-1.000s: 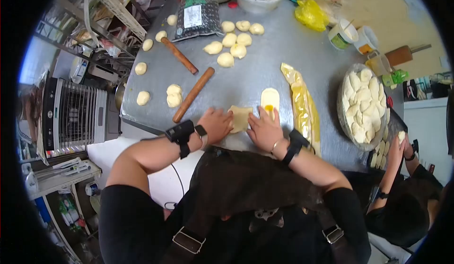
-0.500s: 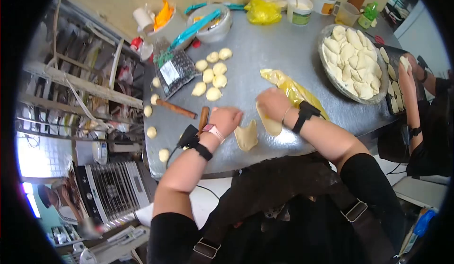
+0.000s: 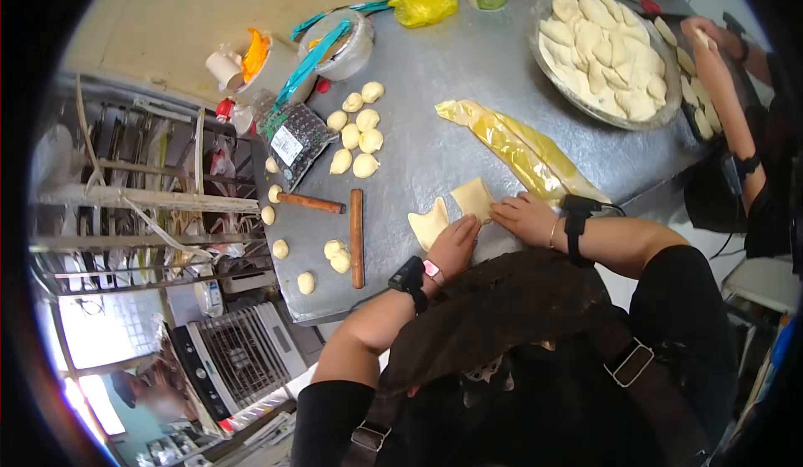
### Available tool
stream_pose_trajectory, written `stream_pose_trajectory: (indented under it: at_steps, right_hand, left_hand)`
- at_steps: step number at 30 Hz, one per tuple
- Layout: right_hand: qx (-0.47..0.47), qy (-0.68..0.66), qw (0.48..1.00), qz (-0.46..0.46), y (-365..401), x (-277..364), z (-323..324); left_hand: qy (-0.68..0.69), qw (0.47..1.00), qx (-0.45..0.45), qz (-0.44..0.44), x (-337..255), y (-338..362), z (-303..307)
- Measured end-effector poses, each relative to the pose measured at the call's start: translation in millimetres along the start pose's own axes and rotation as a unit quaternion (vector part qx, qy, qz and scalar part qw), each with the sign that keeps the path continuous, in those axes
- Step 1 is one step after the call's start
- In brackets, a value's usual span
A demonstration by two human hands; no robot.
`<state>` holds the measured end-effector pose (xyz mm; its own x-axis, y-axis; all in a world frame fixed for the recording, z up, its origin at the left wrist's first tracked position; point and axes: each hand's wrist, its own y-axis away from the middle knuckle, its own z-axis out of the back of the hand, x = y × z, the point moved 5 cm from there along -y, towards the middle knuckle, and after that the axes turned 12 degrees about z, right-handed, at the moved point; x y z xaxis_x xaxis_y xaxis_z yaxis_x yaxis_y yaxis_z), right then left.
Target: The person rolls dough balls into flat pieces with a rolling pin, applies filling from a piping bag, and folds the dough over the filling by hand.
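Near the table's front edge, my left hand (image 3: 452, 245) and my right hand (image 3: 524, 218) meet at the lower edge of a flat dough piece (image 3: 473, 197). Fingers of both hands are bent onto that edge. A second flat dough piece (image 3: 429, 223) lies just left of it, beside my left hand. Beyond my right hand lies a yellow plastic bag (image 3: 523, 151). To the left, a wooden rolling pin (image 3: 357, 237) stands lengthwise, with a shorter wooden rod (image 3: 311, 203) next to it. Several dough balls (image 3: 365, 165) sit farther back.
A large bowl of shaped dough pieces (image 3: 545, 69) stands at the back right, with a co-worker's hands (image 3: 711, 44) beyond it. A dark printed bag (image 3: 294, 136), tubs (image 3: 344, 53) and a yellow bundle (image 3: 423, 4) are at the back. A rack (image 3: 142, 203) stands left.
The view has shifted. My hands have come together at the lower edge of the right dough piece, which my right hand partly covered before. My left hand has moved away from beside the rolling pin.
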<state>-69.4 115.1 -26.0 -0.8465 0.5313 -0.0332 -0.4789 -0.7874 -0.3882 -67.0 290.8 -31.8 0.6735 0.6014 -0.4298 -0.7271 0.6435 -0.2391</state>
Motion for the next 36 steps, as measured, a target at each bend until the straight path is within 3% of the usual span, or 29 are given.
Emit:
stream_pose_trajectory:
  at_steps: [3, 4, 7, 8, 11, 12, 15, 16, 19, 20, 23, 24, 25, 27, 29, 31, 33, 35, 36]
  right_hand:
    - [0.28, -0.053, 0.958, -0.033, -14.2, -6.6, -8.0]
    - [0.376, -0.121, 0.916, -0.063, -38.9, -14.6, 28.9]
    - [0.059, -0.052, 0.992, -0.097, -14.1, -12.7, -13.7]
    - [0.064, -0.033, 0.993, -0.093, -11.1, -14.3, -30.9]
    - [0.121, -0.087, 0.981, -0.12, -47.2, -36.4, 23.7]
    - [0.147, -0.053, 0.984, -0.084, -40.8, -36.7, 5.5]
    - [0.082, -0.046, 0.993, -0.076, -32.8, -48.7, -29.2]
    - [0.279, -0.069, 0.954, -0.086, -54.5, -53.3, 5.2]
    - [0.071, -0.057, 0.992, -0.088, -20.9, -50.6, -39.6]
    - [0.051, -0.053, 0.994, -0.08, -20.9, -53.4, -31.7]
    - [0.244, -0.012, 0.966, -0.081, -51.2, -54.7, 13.7]
    - [0.252, -0.037, 0.965, -0.062, -50.3, -47.4, 17.8]
    - [0.261, -0.059, 0.963, -0.044, -41.9, -36.8, 21.1]
    - [0.105, -0.124, 0.984, -0.074, 14.4, -25.8, -45.4]
    - [0.229, -0.101, 0.964, -0.088, -9.8, -24.8, 10.6]
    - [0.133, -0.077, 0.985, -0.072, 4.5, -1.5, -6.6]
    - [0.134, -0.073, 0.986, -0.06, 9.9, 8.8, -17.9]
    - [0.234, -0.082, 0.966, -0.074, -9.7, -4.1, 9.1]
    - [0.173, -0.078, 0.98, -0.057, -8.1, 1.3, 13.2]
  left_hand:
    - [-0.069, 0.976, 0.179, 0.107, -1.0, -10.7, 6.2]
    - [-0.11, 0.968, 0.159, 0.159, -20.9, -25.6, 38.5]
    - [-0.17, 0.973, 0.067, 0.142, 2.7, -5.1, 11.8]
    - [-0.172, 0.969, 0.089, 0.153, 8.5, -7.9, 8.5]
    - [-0.178, 0.959, 0.11, 0.189, -10.6, -42.5, 50.8]
    - [-0.255, 0.94, 0.129, 0.184, 5.9, -32.8, 30.7]
    - [-0.236, 0.951, 0.114, 0.166, 23.3, -32.8, 21.1]
    - [-0.233, 0.951, 0.109, 0.17, 24.3, -26.1, 20.6]
    - [-0.229, 0.956, 0.086, 0.162, 30.7, -28.2, 20.8]
    - [-0.217, 0.955, 0.096, 0.178, 36.1, -29.8, 19.7]
    - [-0.194, 0.918, 0.264, 0.224, 51.8, -56.1, 29.3]
    - [-0.232, 0.926, 0.201, 0.218, 7.6, -67.2, 61.1]
    - [-0.207, 0.948, 0.169, 0.173, 3.4, -59.1, 47.6]
    - [-0.144, 0.975, 0.132, 0.102, 0.2, -7.9, 13.4]
    - [-0.155, 0.976, 0.131, 0.083, -9.5, -36.3, 26.3]
    - [-0.121, 0.977, 0.156, 0.085, -40.5, -35.8, 44.7]
    - [-0.125, 0.975, 0.168, 0.073, -23.6, -11.1, 16.6]
    - [-0.134, 0.975, 0.166, 0.062, -20.7, -15.3, 11.0]
    - [-0.17, 0.968, 0.172, 0.065, -33.2, -27.0, 20.3]
